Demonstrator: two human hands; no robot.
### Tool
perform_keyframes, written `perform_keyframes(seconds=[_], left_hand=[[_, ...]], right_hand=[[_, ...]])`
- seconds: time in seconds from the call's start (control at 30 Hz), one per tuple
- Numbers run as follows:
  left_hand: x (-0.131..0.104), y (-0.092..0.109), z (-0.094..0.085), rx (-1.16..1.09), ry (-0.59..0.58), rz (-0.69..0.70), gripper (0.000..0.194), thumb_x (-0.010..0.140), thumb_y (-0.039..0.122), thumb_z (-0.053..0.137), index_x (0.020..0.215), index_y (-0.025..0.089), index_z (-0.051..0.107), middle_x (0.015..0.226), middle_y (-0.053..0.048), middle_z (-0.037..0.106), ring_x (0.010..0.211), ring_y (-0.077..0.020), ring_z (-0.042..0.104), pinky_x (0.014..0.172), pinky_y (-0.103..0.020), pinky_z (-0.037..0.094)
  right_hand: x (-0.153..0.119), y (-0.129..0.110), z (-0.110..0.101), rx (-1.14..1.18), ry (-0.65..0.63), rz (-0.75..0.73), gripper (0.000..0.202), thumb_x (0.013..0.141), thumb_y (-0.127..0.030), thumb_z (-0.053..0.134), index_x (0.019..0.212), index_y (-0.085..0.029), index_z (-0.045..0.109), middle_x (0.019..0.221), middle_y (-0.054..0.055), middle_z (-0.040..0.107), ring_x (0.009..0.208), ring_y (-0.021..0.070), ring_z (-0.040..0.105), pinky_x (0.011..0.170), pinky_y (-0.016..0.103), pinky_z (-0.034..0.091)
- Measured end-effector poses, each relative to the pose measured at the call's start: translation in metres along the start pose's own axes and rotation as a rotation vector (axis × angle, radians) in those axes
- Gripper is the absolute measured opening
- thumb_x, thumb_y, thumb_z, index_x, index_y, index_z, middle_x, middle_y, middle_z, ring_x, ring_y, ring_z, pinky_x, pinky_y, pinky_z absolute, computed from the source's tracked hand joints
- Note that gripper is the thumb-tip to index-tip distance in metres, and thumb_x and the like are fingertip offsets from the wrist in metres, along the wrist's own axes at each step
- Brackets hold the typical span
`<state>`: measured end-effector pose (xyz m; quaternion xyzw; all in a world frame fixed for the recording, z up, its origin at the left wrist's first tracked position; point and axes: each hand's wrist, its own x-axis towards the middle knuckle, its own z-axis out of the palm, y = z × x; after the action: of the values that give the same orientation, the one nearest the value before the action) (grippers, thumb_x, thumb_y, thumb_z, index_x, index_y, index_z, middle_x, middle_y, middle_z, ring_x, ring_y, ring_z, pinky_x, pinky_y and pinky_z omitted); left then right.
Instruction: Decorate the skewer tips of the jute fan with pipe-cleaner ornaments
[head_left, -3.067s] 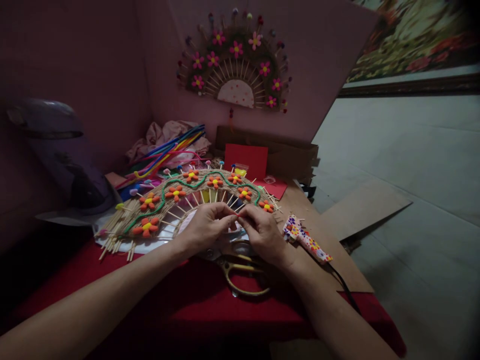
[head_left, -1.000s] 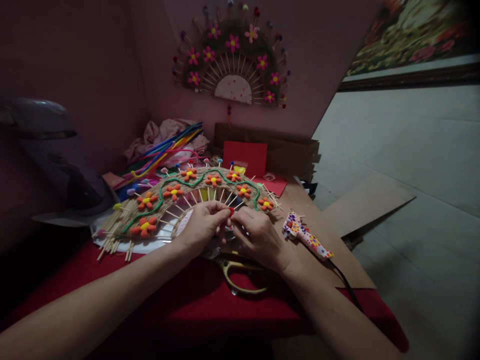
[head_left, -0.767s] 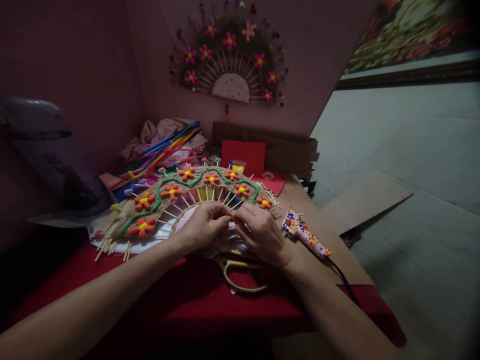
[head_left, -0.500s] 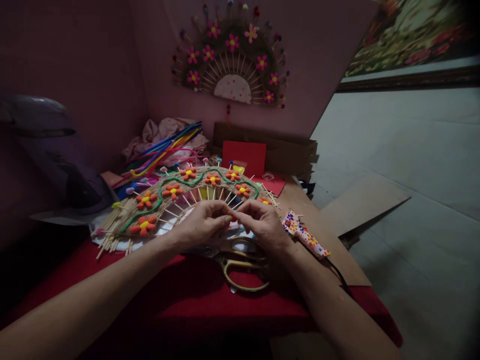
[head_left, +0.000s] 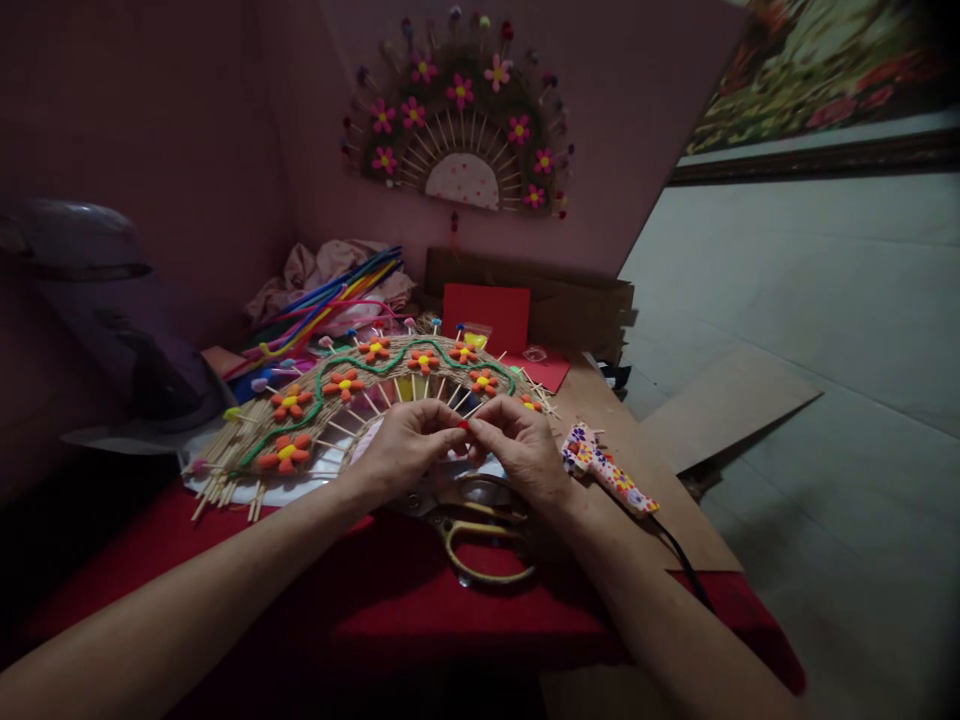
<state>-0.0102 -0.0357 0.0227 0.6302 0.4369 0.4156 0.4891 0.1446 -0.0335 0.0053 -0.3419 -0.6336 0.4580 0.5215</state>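
Observation:
My left hand and my right hand meet fingertip to fingertip, both closed in a pinch on a small red piece. Its kind is hard to tell, as the fingers cover most of it. Behind them lies a fan-shaped craft of sticks and twine, with orange flowers, a wavy green strand and small coloured balls along its outer edge. Below my hands rest scissors with gold-coloured handles, their blades partly hidden.
To the right, a flower-patterned glue gun with a black cord lies on cardboard. Colourful pipe cleaners and red sheets are at the back. A similar fan hangs on the wall. A wrapped appliance stands left.
The red piece shows a little more between my fingertips, and my right hand has shifted slightly. The view has moved a little; the craft and scissors stay put.

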Motion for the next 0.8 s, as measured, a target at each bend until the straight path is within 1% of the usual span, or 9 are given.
perform_keyframes(seconds=[0.13, 0.2, 0.3, 0.43, 0.57, 0.63, 0.67, 0.73, 0.8], left_hand=[[0.0, -0.003, -0.002, 0.006, -0.021, 0.026, 0.021, 0.07, 0.027, 0.064, 0.081, 0.01, 0.062, 0.066, -0.002, 0.063, 0.042, -0.0052, 0.048, 0.036, -0.016, 0.037], [0.001, -0.006, -0.003, 0.021, -0.029, 0.051, 0.02, 0.07, 0.027, 0.064, 0.081, 0.01, 0.062, 0.065, -0.002, 0.063, 0.044, -0.006, 0.049, 0.037, -0.016, 0.038], [0.001, -0.01, -0.005, 0.025, -0.087, 0.102, 0.021, 0.073, 0.029, 0.063, 0.083, 0.011, 0.062, 0.065, -0.002, 0.062, 0.047, -0.0075, 0.051, 0.038, -0.017, 0.042], [-0.002, -0.01, -0.006, -0.048, -0.198, 0.183, 0.02, 0.074, 0.03, 0.063, 0.083, 0.011, 0.062, 0.066, -0.002, 0.062, 0.048, -0.0086, 0.054, 0.039, -0.019, 0.046], [-0.005, -0.01, -0.004, -0.064, -0.191, 0.269, 0.019, 0.074, 0.029, 0.065, 0.08, 0.011, 0.064, 0.074, -0.005, 0.063, 0.054, -0.011, 0.059, 0.04, -0.02, 0.048], [-0.004, -0.011, -0.004, -0.08, -0.147, 0.28, 0.018, 0.074, 0.029, 0.065, 0.079, 0.012, 0.064, 0.073, -0.004, 0.063, 0.05, -0.0094, 0.057, 0.04, -0.02, 0.048], [-0.003, -0.011, -0.004, -0.093, -0.121, 0.276, 0.017, 0.075, 0.028, 0.065, 0.079, 0.012, 0.063, 0.07, -0.003, 0.063, 0.048, -0.0084, 0.056, 0.04, -0.02, 0.048], [-0.001, -0.012, -0.005, -0.118, -0.062, 0.272, 0.016, 0.076, 0.028, 0.064, 0.08, 0.012, 0.063, 0.066, -0.001, 0.063, 0.046, -0.0076, 0.054, 0.04, -0.019, 0.047], [0.001, -0.013, -0.005, -0.111, -0.005, 0.284, 0.017, 0.077, 0.028, 0.063, 0.083, 0.013, 0.062, 0.066, -0.001, 0.064, 0.047, -0.0081, 0.055, 0.041, -0.019, 0.047]], right_hand=[[0.0, -0.001, -0.002, -0.011, -0.024, 0.0, 0.015, 0.078, -0.03, 0.063, 0.073, -0.017, 0.058, 0.057, -0.003, 0.061, 0.05, 0.0095, 0.056, 0.051, 0.022, 0.046], [0.0, -0.003, -0.003, 0.037, -0.035, 0.052, 0.015, 0.076, -0.03, 0.064, 0.072, -0.016, 0.058, 0.057, -0.003, 0.061, 0.05, 0.0096, 0.057, 0.05, 0.022, 0.046], [0.001, -0.007, -0.006, 0.204, -0.081, 0.226, 0.017, 0.07, -0.027, 0.069, 0.07, -0.015, 0.058, 0.059, -0.002, 0.062, 0.05, 0.0094, 0.057, 0.049, 0.021, 0.046], [0.004, -0.007, -0.016, 0.44, -0.215, 0.445, 0.018, 0.064, -0.021, 0.073, 0.069, -0.014, 0.057, 0.059, -0.002, 0.061, 0.047, 0.0066, 0.054, 0.045, 0.017, 0.043], [0.005, -0.004, -0.017, 0.553, -0.29, 0.572, 0.022, 0.06, -0.021, 0.074, 0.068, -0.014, 0.055, 0.056, -0.003, 0.057, 0.046, 0.005, 0.05, 0.046, 0.016, 0.042], [0.003, -0.004, -0.012, 0.5, -0.241, 0.502, 0.022, 0.063, -0.024, 0.073, 0.068, -0.015, 0.054, 0.056, -0.004, 0.055, 0.046, 0.0055, 0.048, 0.046, 0.018, 0.041], [0.002, -0.004, -0.009, 0.43, -0.173, 0.398, 0.021, 0.065, -0.025, 0.071, 0.069, -0.016, 0.053, 0.057, -0.004, 0.054, 0.046, 0.006, 0.048, 0.046, 0.018, 0.04], [-0.002, -0.005, -0.003, 0.185, 0.033, 0.084, 0.016, 0.071, -0.025, 0.068, 0.073, -0.018, 0.054, 0.061, -0.004, 0.054, 0.051, 0.008, 0.049, 0.049, 0.021, 0.041], [-0.007, -0.007, 0.001, -0.142, 0.208, -0.265, 0.009, 0.075, -0.02, 0.065, 0.077, -0.02, 0.057, 0.07, -0.002, 0.055, 0.062, 0.0108, 0.053, 0.057, 0.024, 0.044]])
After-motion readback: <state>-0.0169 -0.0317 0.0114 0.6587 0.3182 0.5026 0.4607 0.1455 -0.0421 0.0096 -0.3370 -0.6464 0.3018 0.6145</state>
